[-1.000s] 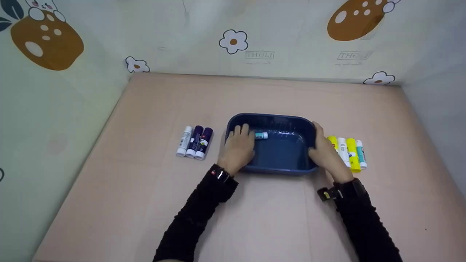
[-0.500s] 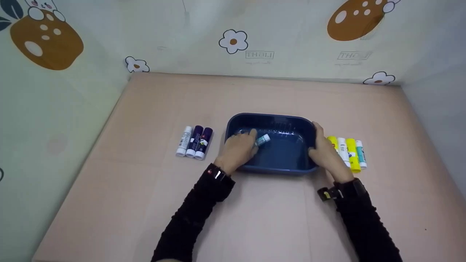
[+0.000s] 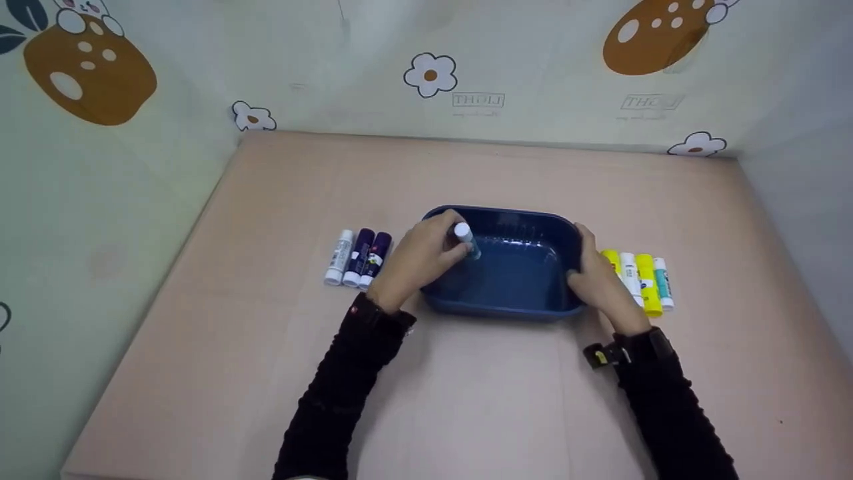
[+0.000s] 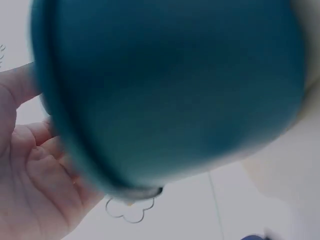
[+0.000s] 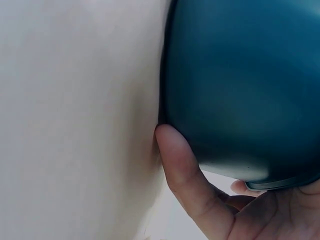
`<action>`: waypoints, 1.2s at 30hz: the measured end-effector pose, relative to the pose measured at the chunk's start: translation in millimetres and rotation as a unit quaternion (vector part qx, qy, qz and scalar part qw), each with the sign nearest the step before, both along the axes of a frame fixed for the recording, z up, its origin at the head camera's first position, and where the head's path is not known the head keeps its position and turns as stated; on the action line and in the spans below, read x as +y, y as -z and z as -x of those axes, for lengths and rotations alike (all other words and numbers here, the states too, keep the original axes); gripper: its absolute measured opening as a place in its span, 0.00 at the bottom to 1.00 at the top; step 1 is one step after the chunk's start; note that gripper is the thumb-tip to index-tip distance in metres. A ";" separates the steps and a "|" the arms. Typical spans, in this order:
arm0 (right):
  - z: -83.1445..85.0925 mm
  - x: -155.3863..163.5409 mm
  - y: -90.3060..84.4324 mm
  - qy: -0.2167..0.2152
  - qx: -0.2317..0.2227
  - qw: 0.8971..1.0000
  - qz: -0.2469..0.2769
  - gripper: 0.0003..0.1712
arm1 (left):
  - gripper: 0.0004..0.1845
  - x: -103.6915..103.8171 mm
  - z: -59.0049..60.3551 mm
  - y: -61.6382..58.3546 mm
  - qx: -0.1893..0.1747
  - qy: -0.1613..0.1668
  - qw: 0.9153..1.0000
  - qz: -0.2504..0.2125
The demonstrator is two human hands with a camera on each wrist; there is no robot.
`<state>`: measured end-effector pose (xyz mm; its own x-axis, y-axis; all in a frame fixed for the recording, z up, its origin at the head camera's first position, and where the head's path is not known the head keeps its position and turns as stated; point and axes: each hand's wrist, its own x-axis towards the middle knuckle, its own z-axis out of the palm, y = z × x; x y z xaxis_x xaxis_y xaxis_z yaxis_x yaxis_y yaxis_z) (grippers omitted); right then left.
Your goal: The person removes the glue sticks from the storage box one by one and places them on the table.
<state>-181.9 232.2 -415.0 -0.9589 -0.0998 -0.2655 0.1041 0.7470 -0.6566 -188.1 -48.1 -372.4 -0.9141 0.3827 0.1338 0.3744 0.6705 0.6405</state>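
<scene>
Head view: purple sticks [image 3: 360,259] left of bin [image 3: 506,293], yellow sticks [image 3: 636,280] right.

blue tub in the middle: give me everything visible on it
The blue tub is a shallow rectangular bin with rounded corners and a rolled rim, apparently glossy plastic, with faint ribbing on its far inner wall. It sits upright on the pinkish table, between two rows of glue sticks. Its inside looks empty. The right hand grips its right wall; the left hand holds a teal glue stick above its left rim.
</scene>
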 end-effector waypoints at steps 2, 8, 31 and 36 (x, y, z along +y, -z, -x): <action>0.3 0.3 0.2 -0.001 -0.001 1.000 0.002 0.46 | 0.14 -6.5 -0.4 -6.5 -0.009 -0.014 1.000 -0.012; -0.1 1.4 0.5 0.000 -0.003 1.000 0.011 0.46 | 0.14 -34.3 0.3 -22.4 -0.009 -0.060 0.993 -0.103; -1.5 0.2 -0.9 -0.004 0.009 1.000 -0.008 0.45 | 0.20 -59.0 16.2 15.3 -0.084 -0.159 0.976 0.124; -1.0 -0.6 -1.5 -0.004 0.006 1.000 -0.007 0.45 | 0.17 -46.5 15.1 29.7 0.000 -0.173 0.972 0.157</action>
<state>-181.0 231.7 -413.5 -0.9610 -0.1041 -0.2563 0.0907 0.7569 -0.6472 -203.1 -94.6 -402.1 -0.9954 0.0748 0.0597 0.0921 0.9187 0.3841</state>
